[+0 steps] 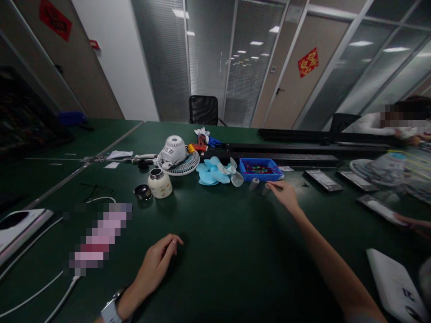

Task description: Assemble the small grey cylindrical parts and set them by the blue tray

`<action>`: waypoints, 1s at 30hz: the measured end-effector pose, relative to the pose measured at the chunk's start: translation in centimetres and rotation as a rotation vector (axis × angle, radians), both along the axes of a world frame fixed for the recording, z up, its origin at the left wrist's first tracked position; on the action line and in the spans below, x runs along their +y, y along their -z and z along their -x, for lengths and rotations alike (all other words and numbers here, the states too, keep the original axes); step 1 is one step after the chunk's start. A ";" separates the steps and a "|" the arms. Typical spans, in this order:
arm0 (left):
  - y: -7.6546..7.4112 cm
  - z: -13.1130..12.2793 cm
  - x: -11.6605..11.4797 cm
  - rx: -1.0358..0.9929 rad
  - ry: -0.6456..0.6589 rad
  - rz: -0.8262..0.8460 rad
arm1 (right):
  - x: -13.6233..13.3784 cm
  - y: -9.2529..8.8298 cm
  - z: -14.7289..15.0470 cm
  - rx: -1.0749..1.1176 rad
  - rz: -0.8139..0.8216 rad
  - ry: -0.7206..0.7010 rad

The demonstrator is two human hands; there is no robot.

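Glass partitions (210, 58) backed the dark green tabletop (218, 251), their blinds dim and broken up by reflected ceiling lights. The right hand (283, 194) reached forward, thumb and forefinger pinched together on the top of a small cylinder (265, 191); the fingertips covered part of its upper end, blur swallowed its markings, and I could not tell whether its base met the tabletop. Just left of that hand was a second cylinder (254, 184), equally smeared. Beyond the hand, a blue tray (262, 177) held a tangle of wires (259, 169) too fine to separate. Farther left of it, light-blue fan blades (212, 174) and clear blades (237, 178) overlapped, which made them hard to count.

The left hand (160, 260) was lower and closer, fingers together in a loose curl, its underside hidden. Beyond it stood a cream jar (160, 186), its inside out of sight, beside a dark cup-like piece (143, 193). Left of that hand, pixelation masked a pink object (101, 237). Well right of the right hand, a co-worker's hand (411, 222), cut by the frame, touched a flat metallic box (380, 208).
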State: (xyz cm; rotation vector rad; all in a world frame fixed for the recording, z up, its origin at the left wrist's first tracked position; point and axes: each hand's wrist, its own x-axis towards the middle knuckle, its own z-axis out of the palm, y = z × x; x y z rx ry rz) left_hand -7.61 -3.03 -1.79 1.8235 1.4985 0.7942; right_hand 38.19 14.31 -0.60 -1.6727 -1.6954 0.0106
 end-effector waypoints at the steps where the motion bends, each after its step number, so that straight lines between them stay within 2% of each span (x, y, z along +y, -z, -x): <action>1: 0.1 0.0 0.0 -0.001 -0.003 0.003 | -0.2 -0.3 0.3 -0.061 -0.046 0.020; 4: 0.2 0.0 0.1 0.005 -0.001 0.016 | -0.7 -1.3 1.7 -0.287 -0.159 0.085; 7: 0.1 0.0 0.1 0.014 0.004 0.020 | -0.2 -1.9 3.8 -0.418 -0.120 0.104; 12: 0.0 -0.1 0.0 0.011 0.005 0.007 | 2.1 -1.0 5.3 -0.412 -0.080 0.140; 15: -0.1 -0.1 -0.1 -0.014 0.003 -0.015 | 2.0 -0.9 5.3 -0.346 -0.113 0.121; 19: -0.2 -0.2 -0.1 -0.020 0.003 -0.041 | -2.1 -2.1 6.9 -0.326 -0.168 -0.045; 24: -0.4 -1.2 -0.3 -0.003 0.041 -0.128 | -9.4 -3.3 12.6 -0.215 -0.042 -0.463; 26: -0.6 -2.1 -0.5 -0.010 0.086 -0.218 | -11.6 -2.9 15.0 -0.153 -0.014 -0.580; 30: -0.4 -4.4 -0.4 -0.063 0.226 -0.353 | -13.8 -0.6 18.7 -0.008 -0.015 -0.698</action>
